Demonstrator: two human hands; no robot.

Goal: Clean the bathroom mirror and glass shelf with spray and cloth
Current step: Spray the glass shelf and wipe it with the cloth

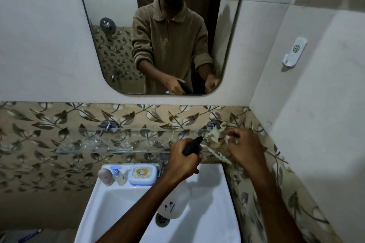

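The left hand (182, 161) grips the spray bottle (176, 201) above the sink (110, 199). The right hand (244, 149) holds the cloth (214, 140) bunched against the right end of the glass shelf (118, 140), below the mirror (118, 49).

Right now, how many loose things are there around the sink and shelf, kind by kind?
Spray bottle, gripped by the left hand: 1
Cloth, gripped by the right hand on the glass shelf: 1
Pump bottle: 1
Soap box: 1
Round-capped container: 1
Total: 5
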